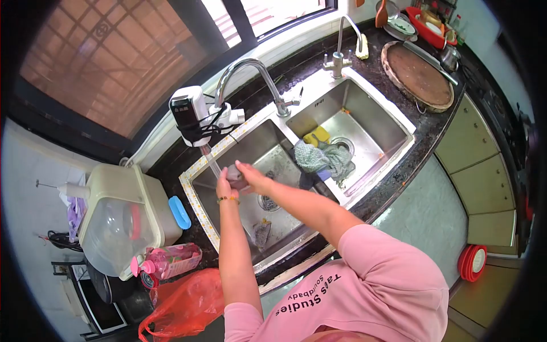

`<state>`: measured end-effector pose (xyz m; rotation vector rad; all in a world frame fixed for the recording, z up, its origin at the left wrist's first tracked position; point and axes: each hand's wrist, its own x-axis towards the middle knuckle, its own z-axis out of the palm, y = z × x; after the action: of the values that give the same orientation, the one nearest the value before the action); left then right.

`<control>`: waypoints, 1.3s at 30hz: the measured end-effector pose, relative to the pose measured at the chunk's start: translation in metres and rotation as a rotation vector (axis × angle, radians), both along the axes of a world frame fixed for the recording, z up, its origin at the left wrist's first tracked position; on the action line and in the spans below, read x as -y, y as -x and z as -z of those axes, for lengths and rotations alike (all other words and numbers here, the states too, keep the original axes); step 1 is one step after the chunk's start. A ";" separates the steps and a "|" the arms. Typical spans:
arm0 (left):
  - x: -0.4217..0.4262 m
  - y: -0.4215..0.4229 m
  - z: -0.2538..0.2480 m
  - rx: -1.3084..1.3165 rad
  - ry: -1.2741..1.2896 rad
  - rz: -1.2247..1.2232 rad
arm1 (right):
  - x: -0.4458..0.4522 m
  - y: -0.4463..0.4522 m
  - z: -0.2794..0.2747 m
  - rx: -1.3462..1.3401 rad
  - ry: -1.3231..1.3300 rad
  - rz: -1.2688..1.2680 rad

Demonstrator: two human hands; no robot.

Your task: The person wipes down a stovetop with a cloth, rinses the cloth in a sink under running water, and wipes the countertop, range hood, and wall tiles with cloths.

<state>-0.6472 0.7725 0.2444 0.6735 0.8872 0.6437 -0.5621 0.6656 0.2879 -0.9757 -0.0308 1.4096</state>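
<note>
Over the left basin [279, 165] of the steel double sink, my two hands come together around a small greyish-purple rounded object [236, 175]. I cannot make out its exact kind. My left hand [224, 185], with a beaded bracelet at the wrist, grips it from the left. From the right, my right hand [254, 178] closes on it. A stream of water [212, 163] runs down onto them from a white and black unit [191, 114] fitted on the curved tap [249, 61]. Below, a small dark item [262, 232] lies on the basin floor.
Grey-green cloths [325, 158] hang over the sink divider beside a yellow sponge [317, 135]. At right lie a round chopping board [419, 74] and a cleaver [430, 60]. Left stand a beige bin [160, 199], a blue dish [179, 212], a pink bottle [176, 261] and a red bag [191, 299].
</note>
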 end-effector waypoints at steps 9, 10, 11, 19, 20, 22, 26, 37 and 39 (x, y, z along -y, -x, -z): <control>0.019 0.016 -0.006 -0.016 -0.264 -0.300 | -0.053 0.027 0.022 -0.060 -0.246 0.162; 0.017 0.018 -0.001 0.072 -0.163 -0.298 | -0.052 0.028 0.021 -0.059 -0.280 0.169; 0.021 0.016 -0.014 0.161 -0.063 -0.295 | -0.051 0.027 0.019 -0.058 -0.314 0.177; 0.026 -0.035 -0.017 0.675 -0.153 0.228 | -0.046 0.008 0.034 0.091 -0.306 0.479; 0.033 -0.049 -0.017 0.604 -0.171 0.191 | -0.045 -0.005 0.039 -0.044 -0.351 0.470; 0.058 -0.065 -0.043 0.239 -0.233 -0.008 | -0.036 -0.044 0.040 -0.104 -0.317 0.414; 0.074 -0.051 -0.060 0.076 -0.305 0.055 | -0.006 -0.110 0.009 0.204 -0.044 0.327; 0.082 0.028 -0.031 -0.212 -0.176 0.047 | 0.113 -0.053 0.003 1.595 0.314 -0.762; 0.081 0.038 -0.024 -0.239 -0.149 0.041 | 0.115 -0.042 0.003 1.581 0.316 -0.743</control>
<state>-0.6850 0.6916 0.2686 0.9142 1.0505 0.6045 -0.5204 0.5502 0.2848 -2.2703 -1.4841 0.8933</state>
